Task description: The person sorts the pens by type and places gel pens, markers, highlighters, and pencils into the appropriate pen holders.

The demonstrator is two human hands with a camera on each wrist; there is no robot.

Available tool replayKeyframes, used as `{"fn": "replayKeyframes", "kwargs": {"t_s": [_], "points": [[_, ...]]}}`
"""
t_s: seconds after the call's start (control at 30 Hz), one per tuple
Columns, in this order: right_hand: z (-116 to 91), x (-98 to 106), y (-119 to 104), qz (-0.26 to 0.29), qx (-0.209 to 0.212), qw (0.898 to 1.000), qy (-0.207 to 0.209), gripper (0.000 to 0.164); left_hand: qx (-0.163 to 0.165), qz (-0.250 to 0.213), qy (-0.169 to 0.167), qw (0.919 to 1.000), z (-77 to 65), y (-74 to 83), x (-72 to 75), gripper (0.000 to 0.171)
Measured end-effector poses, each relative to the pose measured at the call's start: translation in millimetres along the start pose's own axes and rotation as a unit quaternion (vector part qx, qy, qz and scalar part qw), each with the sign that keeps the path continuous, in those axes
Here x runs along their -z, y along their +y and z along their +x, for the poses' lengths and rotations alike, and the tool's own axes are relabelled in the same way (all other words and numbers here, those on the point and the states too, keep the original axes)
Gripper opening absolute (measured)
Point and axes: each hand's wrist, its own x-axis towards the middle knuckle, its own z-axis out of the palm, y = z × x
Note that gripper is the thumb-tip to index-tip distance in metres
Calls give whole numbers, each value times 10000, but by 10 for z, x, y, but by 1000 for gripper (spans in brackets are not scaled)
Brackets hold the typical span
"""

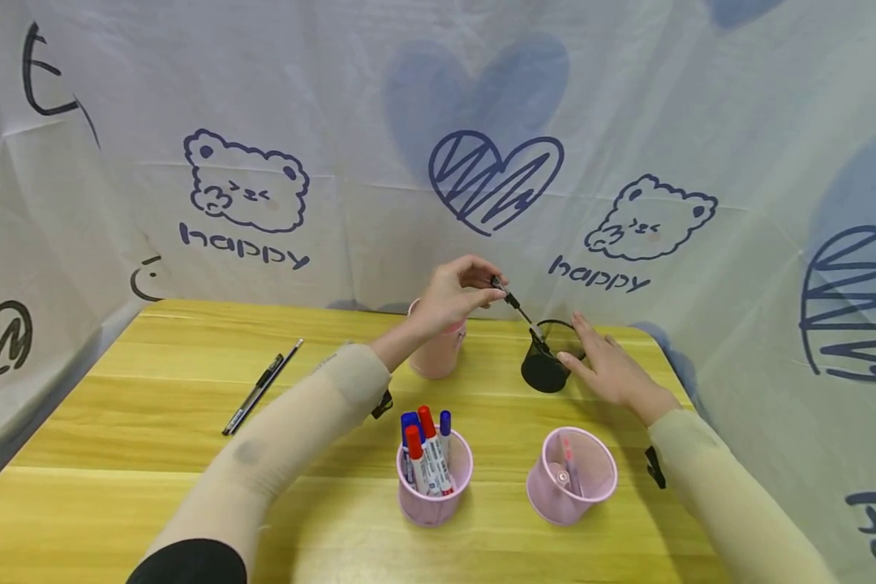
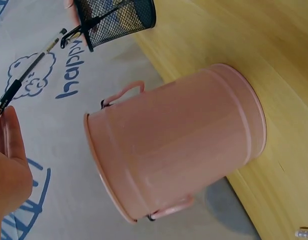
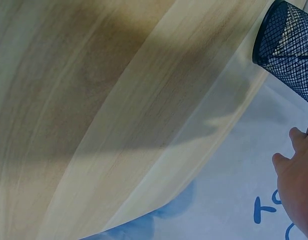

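Left grip (image 1: 454, 294) pinches a pen (image 1: 513, 301) (backdrop (image 1: 368, 138) reads "happy").

Soft, fairly bright light spreads over the counter (image 1: 153, 389) in the head view, with diffuse shadows beside the sleeves (image 1: 730, 487) and a greyish cast on the cloth backdrop (image 1: 350, 89). The left wrist view is muted, its fine detail slightly smeared. The right wrist view is dimmer: a broad, blurry-edged shadow crosses the counter, lens distortion bows the plank seams, yet the mesh of the black cup (image 3: 291, 50) is readable
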Motion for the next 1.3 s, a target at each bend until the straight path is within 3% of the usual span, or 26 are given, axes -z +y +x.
{"fn": "replayKeyframes", "kwargs": {"t_s": [0.47,0.77,0.87,1.07,1.3], "points": [[1,25,-23,97,-145,9998,-83,84,-164,1087,-572,9923,87,-117,-221,22],[3,7,-13,61,-165,9998,-98,86,-411,2044,-1120,9716,122,-192,-302,21],[1,1,-8,55,-121,9999,-37,86,-343,2339,-1235,9638,127,-215,-328,18],[3,-5,-1,26,-75,10000,7,86,-113,2533,-1469,9561,130,-266,-373,15],[5,-10,5,9,-99,10000,-14,85,-180,2611,-1503,9534,141,-283,-396,13]]}}
